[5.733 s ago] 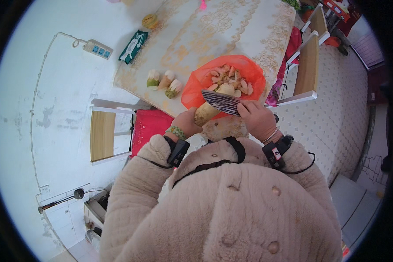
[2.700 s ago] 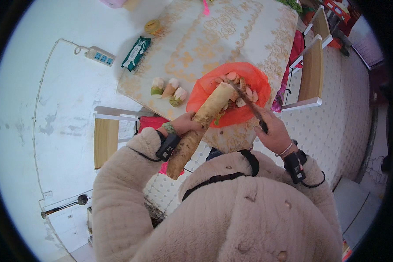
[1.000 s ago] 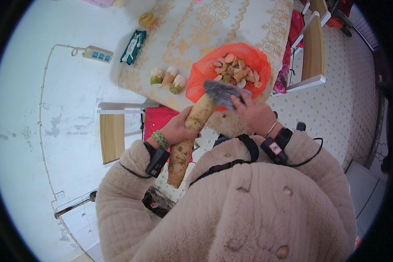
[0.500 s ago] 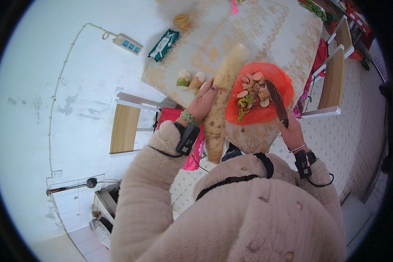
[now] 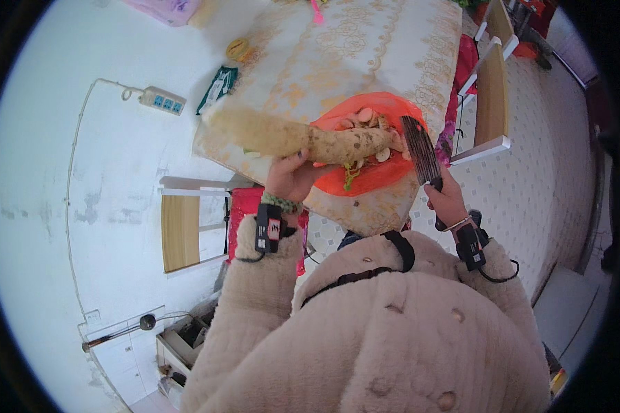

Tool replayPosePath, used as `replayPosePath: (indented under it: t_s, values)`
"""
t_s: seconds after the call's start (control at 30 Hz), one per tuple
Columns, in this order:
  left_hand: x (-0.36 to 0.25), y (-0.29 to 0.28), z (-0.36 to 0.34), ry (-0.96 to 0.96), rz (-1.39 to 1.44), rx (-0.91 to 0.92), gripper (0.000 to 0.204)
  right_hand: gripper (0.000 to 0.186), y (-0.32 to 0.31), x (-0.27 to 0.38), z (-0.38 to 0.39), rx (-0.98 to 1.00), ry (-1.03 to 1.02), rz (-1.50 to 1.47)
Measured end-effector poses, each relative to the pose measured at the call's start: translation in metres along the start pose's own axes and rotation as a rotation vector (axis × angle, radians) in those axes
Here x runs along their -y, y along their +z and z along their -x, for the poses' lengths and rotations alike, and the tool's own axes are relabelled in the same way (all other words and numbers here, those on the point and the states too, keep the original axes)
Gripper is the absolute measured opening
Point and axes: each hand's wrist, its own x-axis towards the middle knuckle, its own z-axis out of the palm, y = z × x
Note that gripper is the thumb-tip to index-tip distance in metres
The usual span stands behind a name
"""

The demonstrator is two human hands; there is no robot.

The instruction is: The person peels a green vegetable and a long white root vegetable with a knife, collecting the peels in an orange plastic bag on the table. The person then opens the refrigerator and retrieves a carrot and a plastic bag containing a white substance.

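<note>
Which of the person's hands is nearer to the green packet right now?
Left. The left hand, gripping the long pale root, is below and right of the green packet in the picture; the right hand, holding the cleaver, is much farther right.

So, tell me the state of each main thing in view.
Long pale-brown root vegetable: held in the left hand, left end blurred.
Broad dark-streaked cleaver: gripped in the right hand.
Translucent orange-red plastic bag: spread open on the gold-patterned white table.
Pale chopped vegetable pieces: loose in the bag.
Green-and-white rectangular packet: lying at the table's edge.
</note>
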Motion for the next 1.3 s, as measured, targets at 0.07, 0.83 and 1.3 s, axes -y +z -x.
replayPosePath:
  t_s: [0.07,0.83,1.3]
  values:
    - [0.009,0.007,0.009,0.097,-0.035,0.044,0.059,0.057,0.001,0.001,0.001,-0.009,0.006,0.008]
    - [0.069,-0.001,-0.005,-0.135,0.207,-0.094,0.053,0.052,0.018,0.013,0.006,0.123,-0.131,0.191]
    - [0.049,-0.011,0.02,-0.647,-0.072,-0.097,0.052,0.055,0.014,0.031,0.012,0.147,-0.468,0.682]
